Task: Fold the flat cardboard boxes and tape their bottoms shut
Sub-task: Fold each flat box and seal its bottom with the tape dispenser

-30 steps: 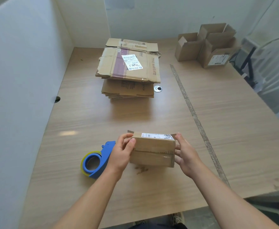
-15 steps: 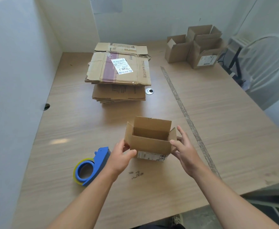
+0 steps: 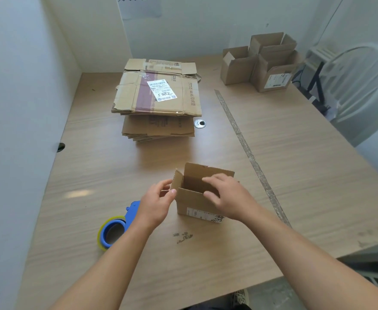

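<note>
A small cardboard box [image 3: 190, 202] stands upright on the wooden table [image 3: 306, 175] in front of me, its top open and its flaps raised. A white label is on its near wall. My left hand [image 3: 155, 203] is at the box's left corner, thumb and curled fingers pinching at the left flap. My right hand [image 3: 230, 198] reaches over the open top, fingers inside and thumb on the near wall. A blue tape dispenser [image 3: 116, 229] with a yellowish roll lies left of my left wrist. A stack of flat cardboard boxes [image 3: 159, 97] lies further back.
Three folded open boxes [image 3: 270, 72] stand at the table's back right corner. A white chair [image 3: 357, 86] is beyond the right edge. A white partition [image 3: 15, 108] walls the left side. A grey strip [image 3: 246, 148] runs down the table, and a small metal disc [image 3: 199, 123] lies beside the stack.
The box was turned from lying with its taped seam toward me to standing upright with the opening up. My right hand moved from its right side to over the open top.
</note>
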Tool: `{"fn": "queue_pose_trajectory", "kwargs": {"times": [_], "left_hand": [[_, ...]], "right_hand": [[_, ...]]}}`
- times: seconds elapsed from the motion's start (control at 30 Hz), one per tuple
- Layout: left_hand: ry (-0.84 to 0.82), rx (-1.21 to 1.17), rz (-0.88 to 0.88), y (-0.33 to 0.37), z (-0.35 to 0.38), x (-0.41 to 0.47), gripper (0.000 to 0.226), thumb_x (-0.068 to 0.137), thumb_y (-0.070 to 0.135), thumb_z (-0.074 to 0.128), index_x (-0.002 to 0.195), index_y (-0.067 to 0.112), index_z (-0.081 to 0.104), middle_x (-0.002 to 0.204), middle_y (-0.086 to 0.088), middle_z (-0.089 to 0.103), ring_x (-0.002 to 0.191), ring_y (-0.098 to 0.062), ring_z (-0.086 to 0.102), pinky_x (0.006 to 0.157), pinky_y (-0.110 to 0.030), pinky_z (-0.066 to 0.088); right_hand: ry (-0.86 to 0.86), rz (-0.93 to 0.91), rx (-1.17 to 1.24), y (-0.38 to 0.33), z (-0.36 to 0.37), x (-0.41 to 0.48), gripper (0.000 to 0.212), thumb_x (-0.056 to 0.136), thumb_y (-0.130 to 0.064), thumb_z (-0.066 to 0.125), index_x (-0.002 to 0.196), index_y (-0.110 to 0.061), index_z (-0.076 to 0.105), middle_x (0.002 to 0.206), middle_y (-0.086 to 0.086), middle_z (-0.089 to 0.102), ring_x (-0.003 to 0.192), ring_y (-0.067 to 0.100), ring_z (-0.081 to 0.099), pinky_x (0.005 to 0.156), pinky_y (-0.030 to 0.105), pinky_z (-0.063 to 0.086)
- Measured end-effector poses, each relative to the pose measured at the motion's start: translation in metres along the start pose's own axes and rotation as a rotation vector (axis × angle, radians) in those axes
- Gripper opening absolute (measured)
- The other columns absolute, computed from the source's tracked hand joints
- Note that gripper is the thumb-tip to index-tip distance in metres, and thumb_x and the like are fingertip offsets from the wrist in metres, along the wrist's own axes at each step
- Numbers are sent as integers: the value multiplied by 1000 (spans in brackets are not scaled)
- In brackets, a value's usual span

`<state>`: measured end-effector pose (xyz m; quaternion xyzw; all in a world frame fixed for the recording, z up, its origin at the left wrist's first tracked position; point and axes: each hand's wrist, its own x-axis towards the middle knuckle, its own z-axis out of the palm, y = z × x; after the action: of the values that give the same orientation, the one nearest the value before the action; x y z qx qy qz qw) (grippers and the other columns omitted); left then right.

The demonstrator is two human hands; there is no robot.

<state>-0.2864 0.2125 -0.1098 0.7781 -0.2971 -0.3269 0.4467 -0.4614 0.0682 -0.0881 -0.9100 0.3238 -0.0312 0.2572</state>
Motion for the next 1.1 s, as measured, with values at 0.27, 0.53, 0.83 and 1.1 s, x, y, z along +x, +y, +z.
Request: {"fn": "queue_pose_trajectory", "kwargs": {"times": [0.27, 0.53, 0.83, 1.1], "left_hand": [[10, 14, -10, 7, 3, 2, 45, 98, 17, 58, 139, 32, 50, 109, 8, 64, 89, -8, 64, 80, -34, 58], [-2, 8, -51, 0, 8, -1, 44, 99, 7, 50, 139, 26, 52, 97, 1, 64, 85, -16, 68, 72, -30, 60], [-5, 42, -53, -2, 3, -8, 39, 98, 14, 51, 136, 24, 55, 97, 5, 64, 91, -17, 67, 81, -41, 58], [-33, 134, -56, -8, -8, -3, 39, 97, 21, 53, 135, 28, 54, 101, 5, 64, 93, -15, 63, 84, -37, 55]], "right_hand": [[-219, -95, 88, 3, 16, -26, 35, 99, -48, 47, 128, -38, 64, 124, -12, 63, 117, 7, 53, 100, 35, 41], [-242, 31, -54, -1, 25, -24, 35, 94, -56, 53, 124, -40, 60, 130, -12, 55, 119, 15, 51, 103, 39, 39], [-213, 124, -79, -16, 40, -20, 53, 101, -48, 42, 151, -33, 31, 147, -3, 45, 130, 26, 44, 106, 42, 37], [-247, 153, -109, -10, 27, -8, 49, 99, -45, 50, 144, -31, 37, 139, -1, 48, 126, 26, 47, 100, 41, 42]]}}
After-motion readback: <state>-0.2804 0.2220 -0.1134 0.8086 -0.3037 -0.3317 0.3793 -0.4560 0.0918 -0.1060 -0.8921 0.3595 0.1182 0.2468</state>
